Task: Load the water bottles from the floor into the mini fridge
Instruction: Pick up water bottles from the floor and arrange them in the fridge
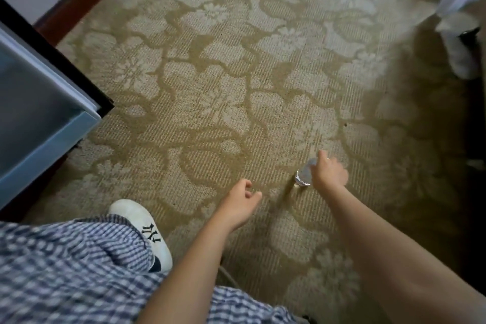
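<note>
Clear water bottle (305, 175) — gripped by right hand (328, 173) — over patterned carpet (210, 87).

Open carpet (210, 92) lies between the fridge door (39, 113) and the white shoe (147, 229).

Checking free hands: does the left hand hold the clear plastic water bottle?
No, the left hand is loosely curled and empty; the right hand grips the clear plastic bottle.

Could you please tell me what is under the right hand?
A clear bottle, which the right hand grips from above, with carpet beneath. The hand covers much of it, so its cap cannot be made out.
</note>
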